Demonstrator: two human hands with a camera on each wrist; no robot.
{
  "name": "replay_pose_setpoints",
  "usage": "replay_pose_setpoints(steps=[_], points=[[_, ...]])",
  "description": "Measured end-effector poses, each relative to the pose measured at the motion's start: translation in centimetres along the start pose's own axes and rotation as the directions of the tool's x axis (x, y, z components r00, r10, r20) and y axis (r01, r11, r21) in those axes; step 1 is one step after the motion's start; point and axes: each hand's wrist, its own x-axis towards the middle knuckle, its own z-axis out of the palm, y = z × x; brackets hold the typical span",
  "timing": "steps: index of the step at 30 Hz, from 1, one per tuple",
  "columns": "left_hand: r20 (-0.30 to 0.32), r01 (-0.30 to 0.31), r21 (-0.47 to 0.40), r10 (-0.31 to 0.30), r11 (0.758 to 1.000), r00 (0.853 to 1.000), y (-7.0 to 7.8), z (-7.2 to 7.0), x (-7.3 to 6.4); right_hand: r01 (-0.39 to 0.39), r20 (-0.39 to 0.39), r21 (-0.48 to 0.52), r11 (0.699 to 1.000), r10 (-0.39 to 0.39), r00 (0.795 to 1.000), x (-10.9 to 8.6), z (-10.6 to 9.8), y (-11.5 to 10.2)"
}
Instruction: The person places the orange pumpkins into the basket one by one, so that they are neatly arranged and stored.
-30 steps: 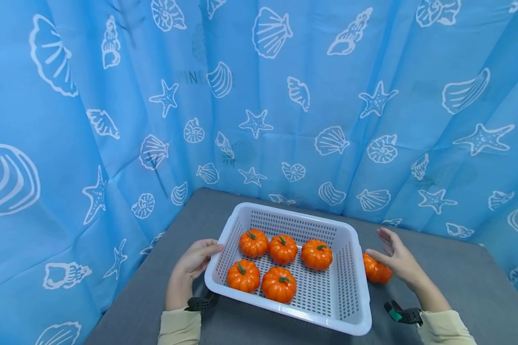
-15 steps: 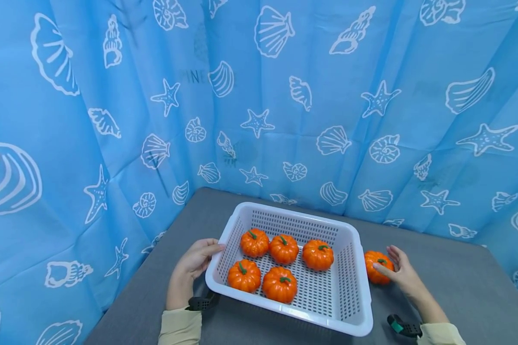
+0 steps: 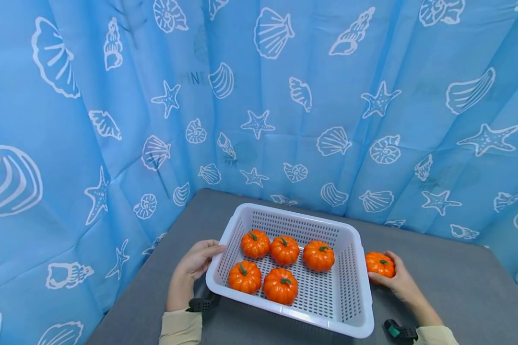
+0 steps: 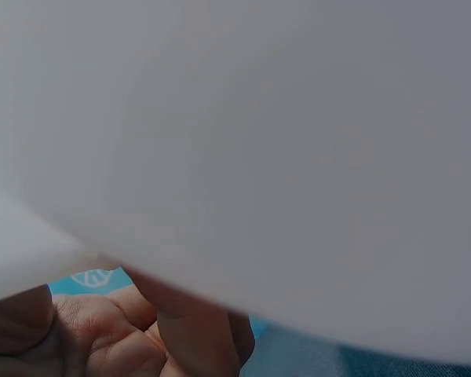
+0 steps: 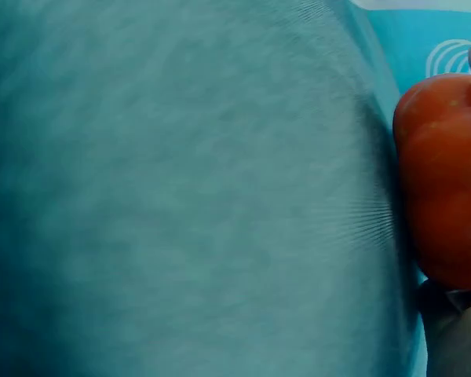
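Note:
A white perforated plastic basket (image 3: 302,315) sits on the table, with several small orange pumpkins (image 3: 280,286) with green stems inside it. My left hand (image 3: 195,261) holds the basket's left rim, thumb on top and fingers under the edge. In the left wrist view, the basket wall (image 4: 298,157) fills most of the frame above the curled fingers (image 4: 196,338). Just outside the basket's right side, another orange pumpkin (image 3: 376,265) rests in the grip of my right hand (image 3: 401,283), thumb in front and fingers behind. The right wrist view shows that pumpkin (image 5: 443,181) at its right edge.
The dark grey tabletop (image 3: 449,273) extends to the right of the right hand. A blue curtain (image 3: 285,96) with white shell prints hangs behind and to the left of the table. Black wrist-worn devices (image 3: 399,330) sit at both wrists.
My right hand has come down around the pumpkin outside the basket, and its fingers have closed on it. The left hand and the basket have stayed in place.

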Motion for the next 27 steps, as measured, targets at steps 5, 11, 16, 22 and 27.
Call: replay_pose_setpoints(steps=[5, 11, 16, 22, 27], points=[[-0.012, 0.001, 0.000, -0.001, 1.000, 1.000, 0.00, 0.04, 0.00, -0.004, -0.010, -0.010, 1.000, 0.004, 1.000, 0.14, 0.12, 0.44], [-0.021, -0.001, -0.005, 0.001, 1.000, 1.000, 0.04, 0.12, -0.05, -0.001, -0.016, -0.012, 1.000, 0.001, 1.000, 0.40, 0.22, 0.83], [-0.024, -0.003, 0.001, 0.003, 1.000, 1.000, -0.03, 0.07, 0.00, -0.001, -0.019, -0.015, 1.000, 0.001, 1.000, 0.52, 0.37, 1.10], [-0.028, 0.004, -0.004, -0.005, 1.000, 1.000, -0.13, 0.12, 0.04, 0.002, -0.028, -0.012, 1.000, -0.003, 1.000, 0.33, 0.53, 0.95], [-0.032, 0.012, -0.005, -0.012, 1.000, 0.999, -0.13, 0.21, 0.07, -0.011, -0.033, -0.021, 1.000, 0.010, 0.999, 0.16, 0.61, 0.83]])
